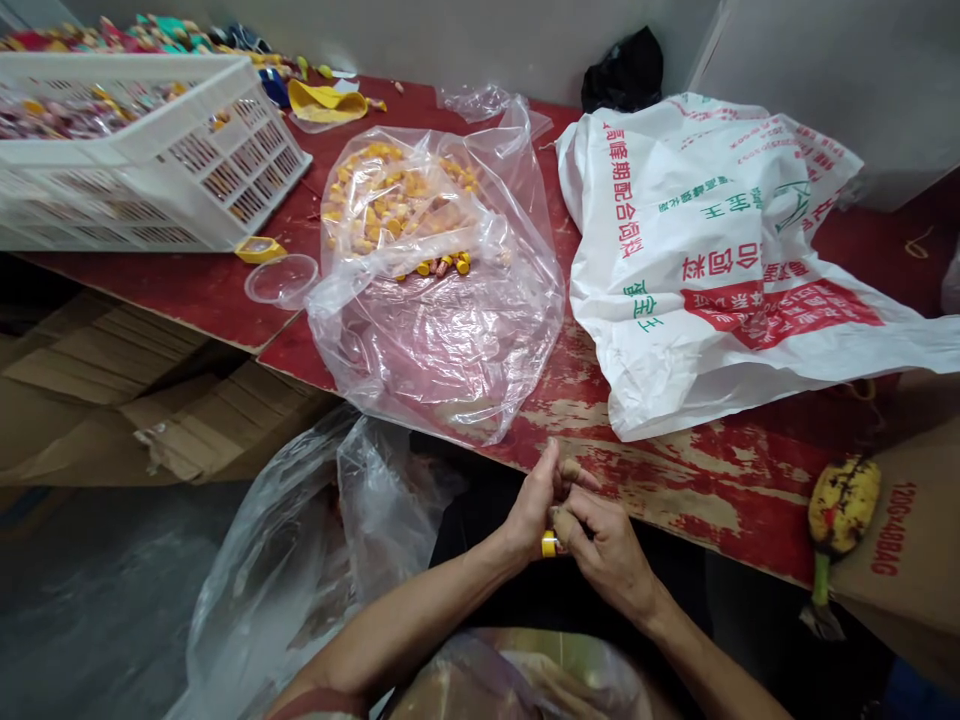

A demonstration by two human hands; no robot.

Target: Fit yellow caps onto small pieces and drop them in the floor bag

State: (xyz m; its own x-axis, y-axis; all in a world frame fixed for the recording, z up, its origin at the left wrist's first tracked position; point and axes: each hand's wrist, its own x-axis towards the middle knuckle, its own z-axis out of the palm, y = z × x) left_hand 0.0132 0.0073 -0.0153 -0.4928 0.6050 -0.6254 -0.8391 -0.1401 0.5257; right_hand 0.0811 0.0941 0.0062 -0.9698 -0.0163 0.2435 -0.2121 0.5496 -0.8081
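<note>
My left hand (534, 505) and my right hand (611, 552) meet just in front of the table edge, above my lap. From between them pokes a small piece with a yellow cap (550, 543), beside my right thumb. My right fingers are curled round this piece. The left thumb points up and the left fingers are bent in against the right hand; what they grip is hidden. Tan coverings show on some fingertips. Beyond the hands lies a clear plastic bag (480, 330) with many similar yellow-capped pieces (386, 200) inside, several of them near its mouth.
A white plastic crate (217, 165) of small pieces stands at left on the red table (667, 500). A white printed sack (675, 300) lies right. Below are cardboard (202, 420) and a large clear bag (262, 560). A banana-shaped object (844, 505) is beside a carton (911, 480).
</note>
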